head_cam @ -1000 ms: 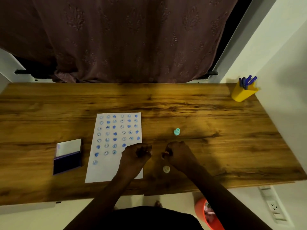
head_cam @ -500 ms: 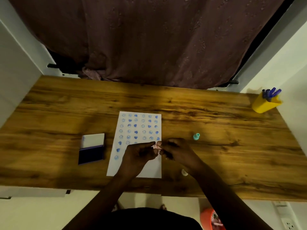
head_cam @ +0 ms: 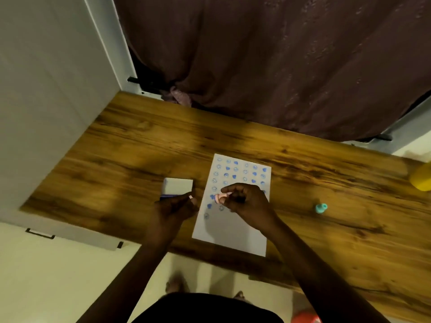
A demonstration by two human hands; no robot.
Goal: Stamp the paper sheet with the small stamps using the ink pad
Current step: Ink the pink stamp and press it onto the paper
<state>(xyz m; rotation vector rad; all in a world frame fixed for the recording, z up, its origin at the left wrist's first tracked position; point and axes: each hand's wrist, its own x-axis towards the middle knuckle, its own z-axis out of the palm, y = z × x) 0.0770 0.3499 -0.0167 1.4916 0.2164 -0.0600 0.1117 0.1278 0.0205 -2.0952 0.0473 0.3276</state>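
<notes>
A white paper sheet (head_cam: pixel 231 231) lies on the wooden desk (head_cam: pixel 326 241), its upper part covered with rows of blue smiley and heart prints. My right hand (head_cam: pixel 247 202) hovers over the sheet's middle, pinching a small pink stamp (head_cam: pixel 220 197) that points left. My left hand (head_cam: pixel 175 209) is curled just left of the sheet, over the near edge of the ink pad (head_cam: pixel 166 196). A pale speck shows at its fingertips; I cannot tell what it is. The ink pad's white lid (head_cam: pixel 178 186) stands open behind it. A teal stamp (head_cam: pixel 321 208) rests to the right.
A yellow pen holder (head_cam: pixel 422 177) sits at the desk's far right edge. A dark curtain (head_cam: pixel 279 66) hangs behind the desk and a white wall panel (head_cam: pixel 46 101) borders its left end. A red object (head_cam: pixel 305 319) is on the floor below.
My hands have come apart: the right keeps the pink stamp over the sheet, the left has moved left to the ink pad. The view has swung left.
</notes>
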